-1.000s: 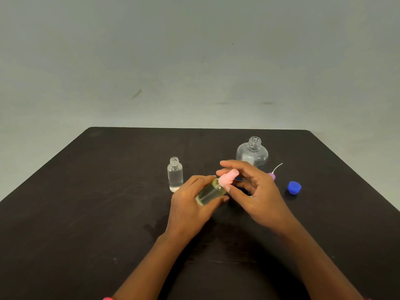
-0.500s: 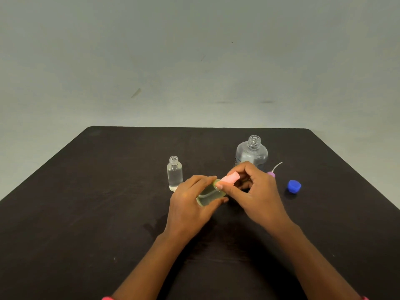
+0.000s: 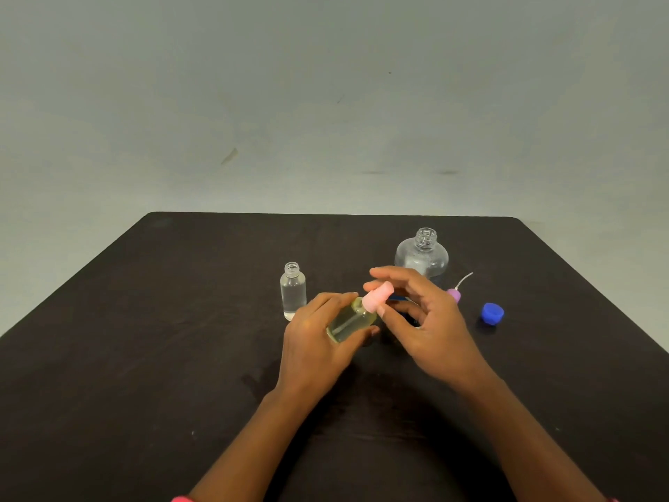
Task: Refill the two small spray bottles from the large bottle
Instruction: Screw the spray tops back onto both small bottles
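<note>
The left hand holds a small clear plastic spray bottle tilted to the right, low over the dark counter near its centre. Its grip is clamped round the body of the bottle. The right hand pinches the pink spray cap between thumb and forefinger at the neck of this bottle. Half a second ago the right fingers were curled closely over the cap; now they are more spread and more of the cap shows. This looks like a fresh hold between two turns, so the cap is probably being screwed on and this bottle is almost finished.

It contains pale yellow liquid, nearly up to the shoulder. A second small clear bottle stands upright just to the left, uncapped, mostly full of clear liquid. The large round clear bottle stands open on the far side, behind the right hand; its level cannot be told. A purple spray head with a thin tube and a blue screw cap lie on the right.
</note>
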Available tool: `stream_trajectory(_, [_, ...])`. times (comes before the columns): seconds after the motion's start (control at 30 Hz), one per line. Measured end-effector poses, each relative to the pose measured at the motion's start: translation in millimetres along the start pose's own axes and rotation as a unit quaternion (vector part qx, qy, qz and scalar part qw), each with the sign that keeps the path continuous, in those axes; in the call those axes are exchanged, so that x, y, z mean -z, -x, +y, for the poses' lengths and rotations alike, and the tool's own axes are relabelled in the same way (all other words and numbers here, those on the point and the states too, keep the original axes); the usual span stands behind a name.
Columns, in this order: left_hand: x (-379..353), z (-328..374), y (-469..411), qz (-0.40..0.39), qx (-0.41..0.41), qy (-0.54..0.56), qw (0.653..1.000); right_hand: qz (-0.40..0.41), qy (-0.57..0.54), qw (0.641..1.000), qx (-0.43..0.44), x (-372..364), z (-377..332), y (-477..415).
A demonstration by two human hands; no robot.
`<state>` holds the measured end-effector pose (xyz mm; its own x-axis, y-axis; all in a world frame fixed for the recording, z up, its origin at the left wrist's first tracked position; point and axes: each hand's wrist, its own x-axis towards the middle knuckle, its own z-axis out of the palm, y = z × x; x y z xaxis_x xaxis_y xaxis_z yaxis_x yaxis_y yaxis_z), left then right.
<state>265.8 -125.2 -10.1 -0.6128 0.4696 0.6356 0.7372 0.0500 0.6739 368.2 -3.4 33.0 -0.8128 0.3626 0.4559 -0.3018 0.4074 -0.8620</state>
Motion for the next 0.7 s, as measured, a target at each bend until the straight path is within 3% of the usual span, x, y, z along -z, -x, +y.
stream_trajectory(0.17, [0.5,0.3,0.5,-0.001,-0.007,-0.008,1.0,0.018,0.016,1.0,-0.004,0.9,3.4,-1.4])
stream_trajectory(0.37, [-0.3,0.9,1.1,-0.005,-0.022,-0.013,1.0,0.054,0.126,0.991,-0.002,0.0,13.4,-0.8])
stream_trajectory(0.53, [0.8,0.5,1.0,-0.029,-0.01,-0.039,0.999,0.006,0.069,0.997,0.027,0.6,10.7,0.4])
stream_trajectory(0.7, [0.9,0.6,1.5,-0.06,-0.016,-0.075,0.995,-0.017,0.103,0.993,0.049,0.8,11.6,-1.5])
